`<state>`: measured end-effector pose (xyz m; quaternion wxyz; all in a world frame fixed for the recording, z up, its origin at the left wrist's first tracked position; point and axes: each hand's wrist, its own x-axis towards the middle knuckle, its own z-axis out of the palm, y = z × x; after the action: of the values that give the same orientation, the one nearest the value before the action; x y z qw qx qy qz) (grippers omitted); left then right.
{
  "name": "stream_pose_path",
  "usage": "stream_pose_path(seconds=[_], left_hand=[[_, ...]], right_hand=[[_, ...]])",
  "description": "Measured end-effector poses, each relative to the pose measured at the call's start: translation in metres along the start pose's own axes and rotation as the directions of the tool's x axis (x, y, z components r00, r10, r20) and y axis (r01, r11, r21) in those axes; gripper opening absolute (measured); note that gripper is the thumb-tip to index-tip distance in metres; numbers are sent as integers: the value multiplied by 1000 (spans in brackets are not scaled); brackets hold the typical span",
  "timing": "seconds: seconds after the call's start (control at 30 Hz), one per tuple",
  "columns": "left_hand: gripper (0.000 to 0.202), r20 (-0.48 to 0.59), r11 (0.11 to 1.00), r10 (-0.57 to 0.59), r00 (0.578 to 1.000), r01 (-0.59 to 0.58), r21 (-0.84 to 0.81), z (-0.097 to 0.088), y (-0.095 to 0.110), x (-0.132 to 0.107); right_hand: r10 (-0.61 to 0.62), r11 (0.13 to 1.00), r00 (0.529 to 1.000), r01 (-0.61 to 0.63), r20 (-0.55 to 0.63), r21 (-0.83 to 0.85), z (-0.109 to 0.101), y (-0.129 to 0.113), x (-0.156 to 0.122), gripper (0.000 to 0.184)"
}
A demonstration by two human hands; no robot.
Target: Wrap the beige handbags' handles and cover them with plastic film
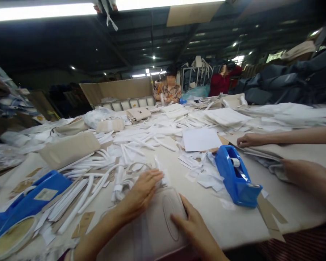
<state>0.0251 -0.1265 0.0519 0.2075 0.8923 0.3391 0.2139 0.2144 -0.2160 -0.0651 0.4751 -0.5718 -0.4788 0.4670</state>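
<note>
I am laying my left hand (145,190) flat on the far end of a pale bag (154,228), which is lying on its side in the lower centre of the frame, at the near edge of the table (212,217). The fingers are stretched out and close together, gripping nothing. My right hand (192,226) is resting open on the bag's right side, thumb pointing toward the oval patch (170,217) pressed into its face. It is not closing on anything either.

The bag is looking smooth and a little glossy, so I am judging it light, soft-sided and likely to slide under a flat palm. Its skin is probably easy to scuff or crease. The two short ends look like the safest places to take hold, with the oval patch left untouched.

Just past my left fingertips, a tangle of white strips (97,181) is spreading toward the left of the frame. A blue tape dispenser (235,177) is standing right of centre, near the bag but apart from it. A blue box (29,199) is sitting at the lower left. At the right edge, a co-worker's hand (250,139) is pressing down on folded beige cloth (288,150).
</note>
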Motion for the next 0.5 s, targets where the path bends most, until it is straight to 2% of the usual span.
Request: stream_pose_path(seconds=[0.07, 0.17, 0.27, 0.33, 0.4, 0.5], left_hand=[[43, 141, 993, 100, 985, -91, -69, 10, 2, 34], [41, 195, 986, 112, 974, -84, -144, 29, -7, 62], [32, 283, 991, 110, 953, -82, -108, 43, -17, 69], [28, 362, 983, 179, 915, -180, -30, 48, -20, 69], [32, 411, 956, 238, 880, -287, 62, 49, -19, 67], [35, 400, 919, 241, 884, -340, 200, 48, -15, 62]], right_hand=[[69, 998, 997, -69, -38, -11, 1, -2, 0, 79], [152, 988, 987, -152, -60, 5, 3, -9, -4, 87], [186, 983, 981, -185, -63, 18, 4, -17, -10, 92], [176, 984, 984, -176, -38, 10, 4, -20, -12, 93], [157, 988, 988, -157, -4, -1, 2, -18, -10, 92], [132, 991, 990, -131, 41, -24, -3, -8, 6, 92]])
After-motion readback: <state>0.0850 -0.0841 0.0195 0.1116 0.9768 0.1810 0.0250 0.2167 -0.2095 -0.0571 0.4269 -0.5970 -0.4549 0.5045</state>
